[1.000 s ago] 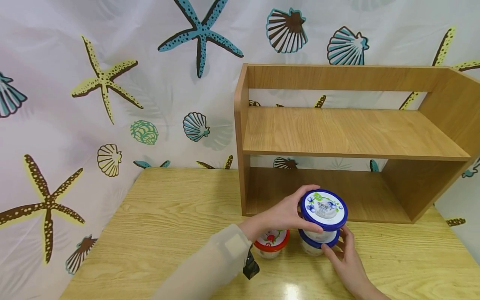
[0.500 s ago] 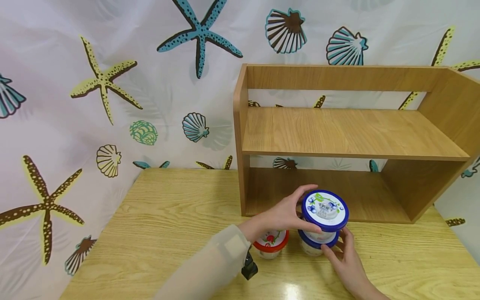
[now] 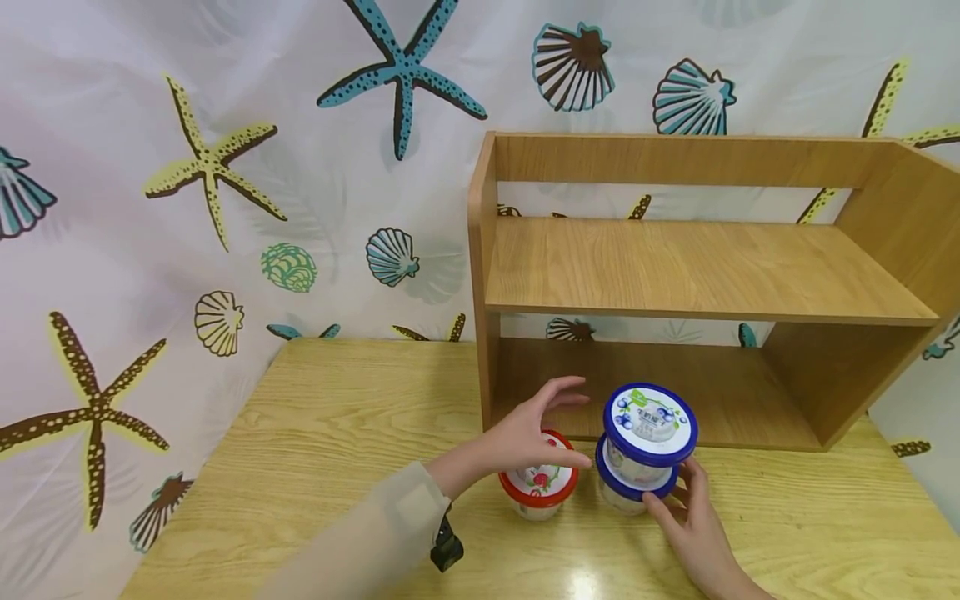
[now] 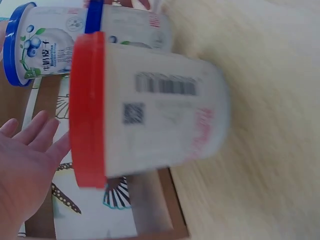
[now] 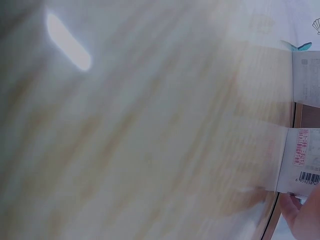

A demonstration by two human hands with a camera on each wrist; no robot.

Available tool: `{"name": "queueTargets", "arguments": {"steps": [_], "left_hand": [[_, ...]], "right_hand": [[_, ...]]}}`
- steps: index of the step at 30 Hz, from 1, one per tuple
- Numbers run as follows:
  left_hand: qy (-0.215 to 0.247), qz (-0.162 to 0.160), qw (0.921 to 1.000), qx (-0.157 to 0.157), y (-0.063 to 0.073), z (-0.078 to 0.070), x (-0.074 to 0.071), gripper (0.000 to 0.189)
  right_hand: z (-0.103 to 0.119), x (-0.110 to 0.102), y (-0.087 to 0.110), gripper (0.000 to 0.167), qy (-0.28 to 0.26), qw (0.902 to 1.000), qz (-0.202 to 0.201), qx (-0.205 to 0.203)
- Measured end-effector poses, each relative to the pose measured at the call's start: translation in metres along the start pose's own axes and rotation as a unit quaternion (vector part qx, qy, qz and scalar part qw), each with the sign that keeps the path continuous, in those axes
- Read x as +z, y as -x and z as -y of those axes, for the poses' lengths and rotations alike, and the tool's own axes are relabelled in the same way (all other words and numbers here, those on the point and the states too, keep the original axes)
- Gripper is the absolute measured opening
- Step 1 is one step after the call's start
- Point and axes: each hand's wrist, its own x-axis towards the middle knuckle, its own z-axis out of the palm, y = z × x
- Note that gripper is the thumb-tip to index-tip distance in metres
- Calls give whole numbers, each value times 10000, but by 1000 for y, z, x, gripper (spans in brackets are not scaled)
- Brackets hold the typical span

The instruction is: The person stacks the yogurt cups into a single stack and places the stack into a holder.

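Two blue-lidded tubs with blueberry labels are stacked in front of the shelf; the upper tub (image 3: 649, 423) sits slightly askew on the lower tub (image 3: 621, 497). My right hand (image 3: 692, 518) grips the lower one from the right, thumb at the front of its rim. To the left stands a red-lidded tub (image 3: 537, 493) with a fruit picture. My left hand (image 3: 517, 437) is over it, thumb and fingers spread apart and holding nothing, just left of the stack. The left wrist view has the red-lidded tub (image 4: 160, 107) close up, with the open palm (image 4: 22, 172) beyond its lid.
A two-tier wooden shelf (image 3: 712, 267) stands behind the tubs on the wooden table (image 3: 337, 400). Its left side panel (image 3: 483, 283) rises just behind the left hand. A cloth printed with starfish and shells (image 3: 322, 183) hangs behind everything.
My left hand has let go of the upper blue-lidded tub and moved left, over the red-lidded tub. The upper tub stays on the lower one. My right hand has kept its grip.
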Motion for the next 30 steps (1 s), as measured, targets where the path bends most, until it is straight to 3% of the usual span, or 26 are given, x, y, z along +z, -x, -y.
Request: {"name": "queueTargets", "arguments": {"steps": [8, 13, 18, 30], "left_hand": [[325, -321, 9989, -34, 33, 16, -9, 88], [185, -682, 9975, 59, 49, 28, -13, 89], [85, -880, 9960, -124, 59, 38, -15, 91], [531, -499, 9965, -399, 61, 59, -10, 102]], "right_hand": [[1, -1, 1, 73, 25, 10000, -16, 89], [1, -2, 1, 72, 83, 9999, -67, 63], [0, -2, 1, 72, 91, 9999, -68, 21], [0, -2, 1, 70, 100, 9999, -105, -31]]}}
